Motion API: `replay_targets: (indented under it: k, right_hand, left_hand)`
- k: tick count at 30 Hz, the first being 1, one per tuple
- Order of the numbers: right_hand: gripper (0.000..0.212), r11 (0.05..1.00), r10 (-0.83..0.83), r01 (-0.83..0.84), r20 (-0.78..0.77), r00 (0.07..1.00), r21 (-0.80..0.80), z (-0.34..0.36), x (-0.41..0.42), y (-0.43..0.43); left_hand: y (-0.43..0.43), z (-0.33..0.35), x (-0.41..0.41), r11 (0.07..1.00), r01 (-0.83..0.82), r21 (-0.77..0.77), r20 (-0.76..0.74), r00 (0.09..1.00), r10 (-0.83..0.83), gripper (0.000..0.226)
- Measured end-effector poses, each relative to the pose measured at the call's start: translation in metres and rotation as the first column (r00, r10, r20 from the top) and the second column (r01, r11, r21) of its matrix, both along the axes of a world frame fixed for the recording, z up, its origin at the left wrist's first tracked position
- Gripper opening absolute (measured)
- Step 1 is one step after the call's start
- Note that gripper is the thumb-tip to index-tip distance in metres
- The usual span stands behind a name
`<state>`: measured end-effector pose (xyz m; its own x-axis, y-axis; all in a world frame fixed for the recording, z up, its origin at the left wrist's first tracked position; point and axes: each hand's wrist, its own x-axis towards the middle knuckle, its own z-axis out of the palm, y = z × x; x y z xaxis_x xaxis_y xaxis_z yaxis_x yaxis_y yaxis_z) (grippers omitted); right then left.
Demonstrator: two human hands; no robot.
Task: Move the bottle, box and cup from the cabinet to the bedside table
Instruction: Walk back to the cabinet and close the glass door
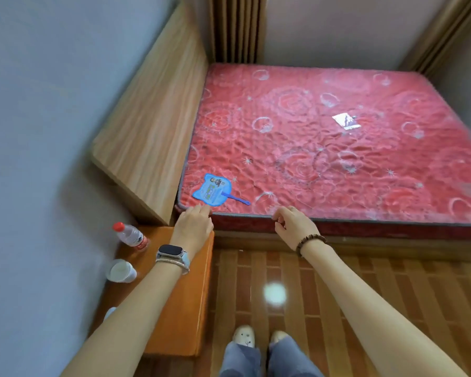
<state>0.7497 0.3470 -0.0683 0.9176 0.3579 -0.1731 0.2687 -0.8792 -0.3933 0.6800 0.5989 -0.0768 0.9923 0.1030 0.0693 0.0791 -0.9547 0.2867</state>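
A clear plastic bottle with a red cap and red label stands at the back of the orange bedside table, near the wall. A white cup stands just in front of the bottle on the same table. A small white edge shows beside my left forearm, too hidden to identify. My left hand, with a watch on the wrist, hovers over the table's far right corner, fingers loosely curled, holding nothing. My right hand, with a bead bracelet, hangs empty before the mattress edge, fingers curled. No box is visible.
A bed with a red patterned mattress fills the right. A blue hand fan lies on its near left corner, a small card further in. A wooden headboard stands against the left wall. Wooden floor lies below, with my feet on it.
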Motion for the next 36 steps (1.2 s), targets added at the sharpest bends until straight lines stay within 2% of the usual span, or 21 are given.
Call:
replay_targets:
  k: [4, 8, 12, 18, 27, 34, 36]
  right_hand:
    - [0.016, 0.978, -0.206, 0.205, 0.043, 0.978, 0.020, 0.013, -0.029, -0.065]
    - [0.014, 0.918, -0.396, 0.396, 0.067, 0.916, 0.018, 0.024, -0.071, -0.133]
    - [0.013, 0.834, -0.548, 0.551, 0.082, 0.832, -0.015, 0.028, -0.127, -0.187]
    - [0.013, 0.702, -0.702, 0.710, 0.108, 0.704, -0.065, 0.028, -0.234, -0.241]
    - [0.010, 0.422, -0.892, 0.906, 0.161, 0.423, -0.043, 0.040, -0.396, -0.307]
    - [0.013, 0.177, -0.972, 0.984, 0.153, 0.179, -0.027, 0.049, -0.501, -0.343]
    - [0.014, 0.114, -0.983, 0.993, 0.144, 0.117, -0.029, 0.051, -0.524, -0.354]
  left_hand:
    - [-0.061, 0.004, 0.031, 0.973, 0.230, -0.003, 0.016, 0.973, -0.230, 0.014]
    - [-0.133, 0.010, 0.043, 0.898, 0.440, 0.022, 0.032, 0.897, -0.440, 0.018]
    - [-0.195, 0.016, 0.030, 0.818, 0.573, 0.056, 0.037, 0.817, -0.575, 0.018]
    - [-0.261, 0.024, -0.025, 0.692, 0.722, 0.025, 0.090, 0.688, -0.721, 0.015]
    - [-0.366, 0.031, -0.118, 0.437, 0.893, 0.108, 0.061, 0.433, -0.900, 0.007]
    - [-0.464, 0.038, -0.182, 0.160, 0.982, 0.102, 0.076, 0.152, -0.985, 0.003]
    - [-0.494, 0.039, -0.199, 0.093, 0.992, 0.086, 0.083, 0.086, -0.993, 0.009]
